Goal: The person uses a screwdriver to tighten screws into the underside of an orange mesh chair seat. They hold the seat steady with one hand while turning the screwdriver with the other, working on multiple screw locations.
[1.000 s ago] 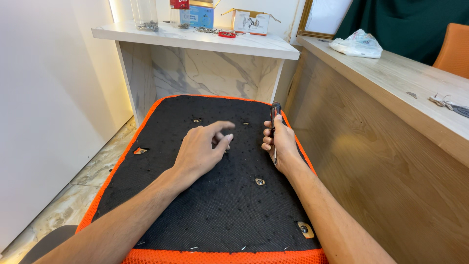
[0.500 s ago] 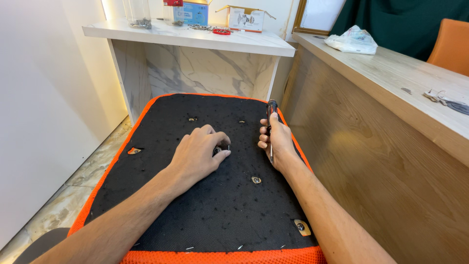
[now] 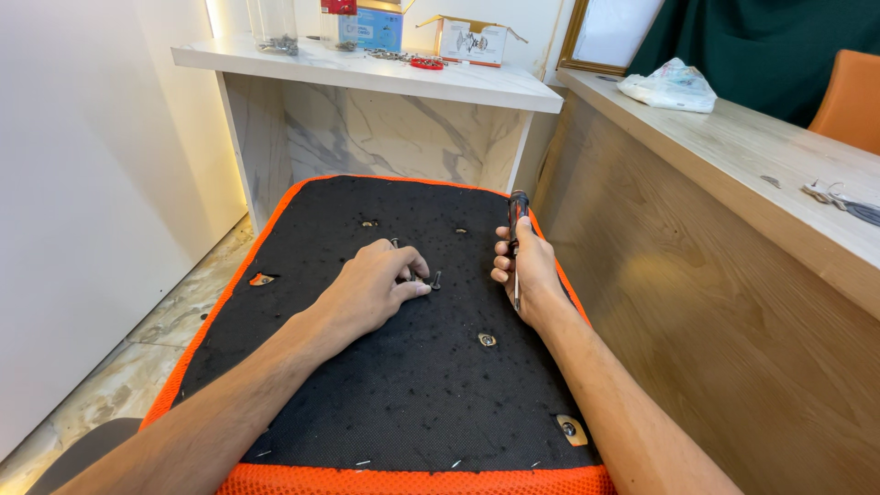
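While your left hand [image 3: 371, 289] has shifted to pinch a screw [image 3: 434, 279] on the seat base [image 3: 367, 394] | right hand [image 3: 522, 270] still grips screwdriver [image 3: 516, 240] | screw now held at its hole.

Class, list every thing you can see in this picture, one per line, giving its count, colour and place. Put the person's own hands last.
seat panel: one, black with orange edge, lying flat in the middle
screwdriver: one, dark handle, held in the right hand
small screws: a few, dark, on the panel at the left fingertips
white shelf: one, marble-patterned, behind the panel
cardboard box: one, open, on the shelf
wooden counter: one, light brown, at right
plastic bag: one, whitish, on the counter
orange chair: one, far right, partly seen
left hand: resting on the panel, fingers at the screws
right hand: closed round the screwdriver
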